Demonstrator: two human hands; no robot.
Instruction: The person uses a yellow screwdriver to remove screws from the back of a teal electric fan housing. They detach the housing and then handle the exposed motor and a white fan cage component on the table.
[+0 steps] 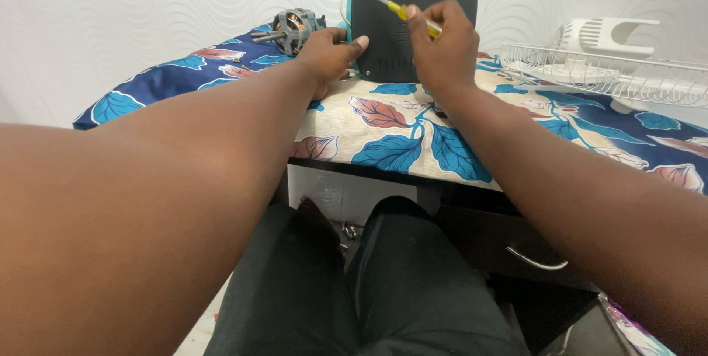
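Right hand (pixel 442 43) clenched a yellow screwdriver (pixel 402 11) against the dark casing (pixel 391 39); left hand (pixel 330 54), loosely curled, steadied its left edge on the leaf-patterned worktop (pixel 391 131).

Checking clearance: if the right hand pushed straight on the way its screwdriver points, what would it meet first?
The right hand holds a yellow screwdriver whose tip likely meets the dark panel of the teal-edged housing first; depth is unclear.

I count two hands: left hand (pixel 328 52), right hand (pixel 442 43). One yellow-handled screwdriver (pixel 404 11). One dark panel with teal edge (pixel 413 17). One electric motor (pixel 293 29). One wire guard (pixel 612 72). One white plastic housing (pixel 605 35). One leaf-print cloth (pixel 398 142). One drawer handle (pixel 535 260).
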